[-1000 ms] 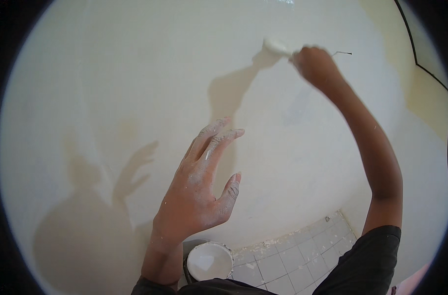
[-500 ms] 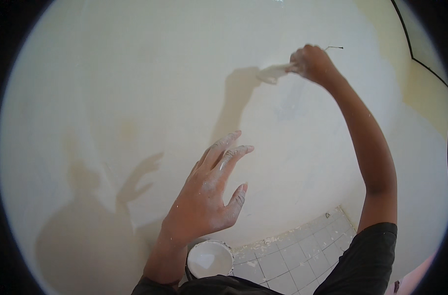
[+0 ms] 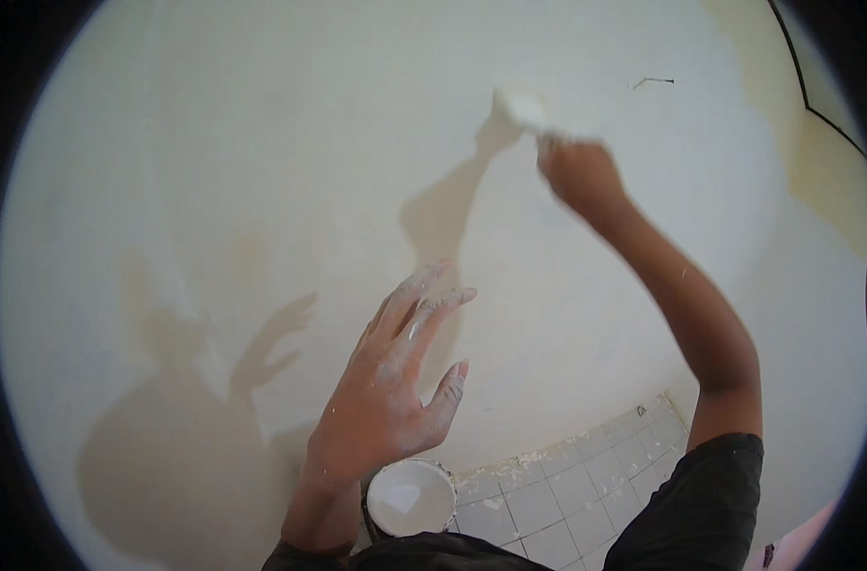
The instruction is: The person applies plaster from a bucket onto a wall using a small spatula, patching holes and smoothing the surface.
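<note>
At two o'clock the right hand (image 3: 581, 174) is closed around a pale-headed tool (image 3: 522, 109); its blurred head points up toward one o'clock, and whether it touches the wall (image 3: 291, 143) cannot be told. Toward seven o'clock the left hand (image 3: 384, 385), smeared pale, holds nothing, fingers loosely spread. A wide swing could scrape knuckles on the thin bent wire (image 3: 654, 81) between one and two. At six, a careless step might tip the white bucket (image 3: 452, 485) onto the tiled floor (image 3: 532, 504) at five.
</note>
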The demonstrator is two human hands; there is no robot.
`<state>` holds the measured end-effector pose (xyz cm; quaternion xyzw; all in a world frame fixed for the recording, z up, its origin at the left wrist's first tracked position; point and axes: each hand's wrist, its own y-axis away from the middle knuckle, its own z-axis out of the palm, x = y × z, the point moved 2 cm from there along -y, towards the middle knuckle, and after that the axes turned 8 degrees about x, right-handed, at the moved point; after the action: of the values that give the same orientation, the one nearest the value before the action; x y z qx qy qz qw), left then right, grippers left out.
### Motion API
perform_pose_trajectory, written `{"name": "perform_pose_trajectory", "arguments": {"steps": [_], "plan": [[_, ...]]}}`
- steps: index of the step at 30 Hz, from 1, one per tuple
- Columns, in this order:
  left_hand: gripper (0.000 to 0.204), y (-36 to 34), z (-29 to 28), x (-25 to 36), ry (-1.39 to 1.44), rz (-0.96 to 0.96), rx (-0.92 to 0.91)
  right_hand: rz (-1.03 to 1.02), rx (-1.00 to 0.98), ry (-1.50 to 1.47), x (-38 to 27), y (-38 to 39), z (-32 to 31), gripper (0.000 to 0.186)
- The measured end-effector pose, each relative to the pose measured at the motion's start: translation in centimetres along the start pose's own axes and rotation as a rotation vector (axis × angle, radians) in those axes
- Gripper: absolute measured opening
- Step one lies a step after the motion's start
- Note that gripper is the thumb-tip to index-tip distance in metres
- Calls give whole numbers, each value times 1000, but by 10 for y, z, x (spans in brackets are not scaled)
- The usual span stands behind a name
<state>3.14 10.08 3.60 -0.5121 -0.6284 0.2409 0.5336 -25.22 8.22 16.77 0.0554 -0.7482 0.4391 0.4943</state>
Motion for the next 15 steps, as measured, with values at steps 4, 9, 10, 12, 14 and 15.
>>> {"name": "perform_pose_trajectory", "arguments": {"steps": [4,9,10,12,14,15], "plan": [[54,6,0,-3,-3,-49,-18,-85,-233,-243,-65,60,-7,14],[55,10,-4,-5,-26,-30,-36,62,-485,-453,-53,65,-5,28],[55,11,-4,-6,-30,-30,-36,133,-411,-470,-46,64,1,29],[54,14,-5,-6,-19,-52,-33,190,-280,-347,-22,51,7,28],[54,15,-5,-6,-25,-57,-43,210,-215,-338,14,27,9,27],[54,16,-5,-7,-32,-67,-50,223,-183,-305,28,12,6,28]]}}
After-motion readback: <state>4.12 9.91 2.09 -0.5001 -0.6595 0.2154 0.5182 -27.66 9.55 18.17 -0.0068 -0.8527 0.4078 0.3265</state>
